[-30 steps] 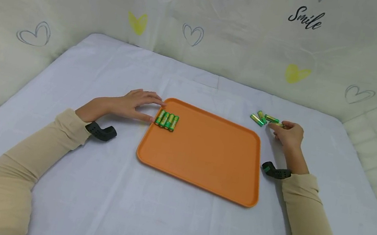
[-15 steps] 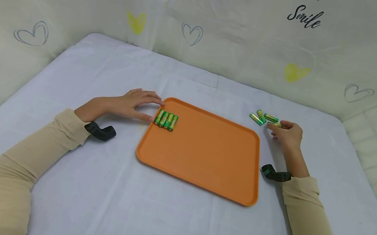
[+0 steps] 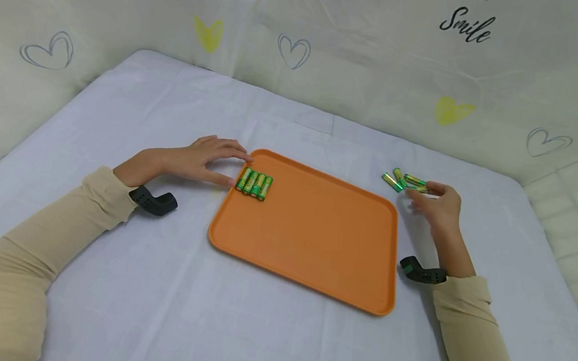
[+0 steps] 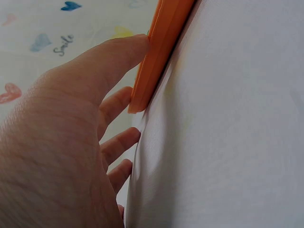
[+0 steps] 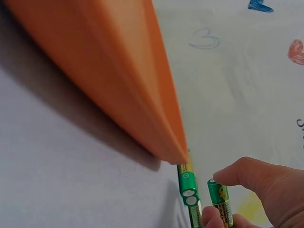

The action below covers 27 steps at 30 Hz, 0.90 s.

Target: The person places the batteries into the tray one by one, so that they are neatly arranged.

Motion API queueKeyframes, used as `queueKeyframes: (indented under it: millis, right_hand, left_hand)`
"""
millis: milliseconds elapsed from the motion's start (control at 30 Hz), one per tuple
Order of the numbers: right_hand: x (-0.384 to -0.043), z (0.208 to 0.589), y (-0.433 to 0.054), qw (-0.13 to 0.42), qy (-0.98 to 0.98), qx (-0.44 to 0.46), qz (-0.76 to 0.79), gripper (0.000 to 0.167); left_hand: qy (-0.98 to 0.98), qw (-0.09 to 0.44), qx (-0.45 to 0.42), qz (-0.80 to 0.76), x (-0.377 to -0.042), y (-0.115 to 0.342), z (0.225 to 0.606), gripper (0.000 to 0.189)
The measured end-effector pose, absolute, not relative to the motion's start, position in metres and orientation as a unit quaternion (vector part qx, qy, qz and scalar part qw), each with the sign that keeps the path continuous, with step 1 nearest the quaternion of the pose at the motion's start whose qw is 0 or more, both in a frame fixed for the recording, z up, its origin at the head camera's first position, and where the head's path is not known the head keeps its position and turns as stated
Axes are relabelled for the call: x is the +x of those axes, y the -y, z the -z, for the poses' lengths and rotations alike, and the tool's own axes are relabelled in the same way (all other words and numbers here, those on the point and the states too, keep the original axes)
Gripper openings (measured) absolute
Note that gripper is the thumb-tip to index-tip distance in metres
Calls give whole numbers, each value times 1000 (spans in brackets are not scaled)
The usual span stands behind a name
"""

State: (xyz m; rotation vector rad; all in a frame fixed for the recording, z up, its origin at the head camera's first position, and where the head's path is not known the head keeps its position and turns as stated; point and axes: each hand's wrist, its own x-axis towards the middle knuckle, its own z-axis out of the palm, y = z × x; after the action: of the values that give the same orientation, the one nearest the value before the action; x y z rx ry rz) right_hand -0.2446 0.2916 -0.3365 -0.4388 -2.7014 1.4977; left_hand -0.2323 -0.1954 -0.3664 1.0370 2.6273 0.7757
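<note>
In the head view, my left hand point(image 3: 208, 160) lies at the left rim of an orange tray point(image 3: 315, 233), fingers spread. Its thumb touches the tray wall point(image 4: 156, 52) in the left wrist view. Several green-and-gold batteries point(image 3: 254, 183) stand in a neat side-by-side row on the tray, close to that thumb. Beyond the tray's far right corner, my right hand point(image 3: 442, 211) pinches a battery point(image 5: 220, 197) between thumb and fingers. Loose batteries point(image 3: 392, 182) lie on the cloth just left of its fingertips; more batteries point(image 5: 188, 185) show past the tray corner in the right wrist view.
A white cloth point(image 3: 256, 336) covers the table under the tray. Behind it hangs a pale curtain point(image 3: 363, 49) printed with hearts and the word "Smile". Black devices point(image 3: 154, 202) are strapped to both wrists, over beige sleeves.
My right hand has shifted slightly left, toward the loose batteries, with the battery between its fingers. The left hand and the row on the tray have stayed put.
</note>
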Motion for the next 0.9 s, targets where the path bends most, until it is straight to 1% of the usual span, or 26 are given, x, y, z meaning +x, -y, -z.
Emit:
queueKeyframes:
  millis: [300, 567, 900]
  right_hand:
    - [-238, 326, -271, 20, 883, -76, -464, 68]
    - [-233, 322, -254, 13, 889, -45, -455, 66]
    - [-221, 313, -235, 12, 895, -6, -445, 64]
  left_hand:
    - [-891, 107, 351, -268, -231, 198, 367, 60]
    - [-895, 117, 342, -263, -233, 199, 367, 63]
    - [-890, 108, 356, -264, -234, 198, 367, 62]
